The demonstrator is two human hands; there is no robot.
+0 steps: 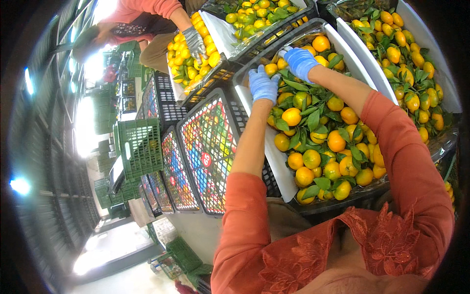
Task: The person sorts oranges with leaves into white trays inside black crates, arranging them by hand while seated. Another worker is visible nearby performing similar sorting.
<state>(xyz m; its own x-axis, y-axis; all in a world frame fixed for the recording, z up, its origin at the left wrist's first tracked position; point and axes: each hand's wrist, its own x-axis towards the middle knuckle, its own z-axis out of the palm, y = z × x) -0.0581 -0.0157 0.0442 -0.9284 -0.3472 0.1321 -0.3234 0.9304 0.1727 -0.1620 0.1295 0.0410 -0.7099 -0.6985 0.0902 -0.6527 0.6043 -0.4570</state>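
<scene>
Both my hands wear blue gloves and reach to the far end of a black plastic crate (328,30) lined with white sheet and clear film. Mandarins (291,117) with green leaves fill this crate. My left hand (263,83) is at the crate's far left corner, fingers spread against a yellow-orange mandarin (271,69); whether it grips it cannot be told. Just right of it, my right hand (299,63) bends over fruit at the far edge, its fingertips near the film; what lies under its palm is hidden.
A co-worker's gloved hand (195,43) rests on mandarins in the crate at upper left. Another mandarin crate (371,47) adjoins on the right, one more stands beyond (273,31). Black crates (207,154) with printed sides and a green crate (139,147) stand at left.
</scene>
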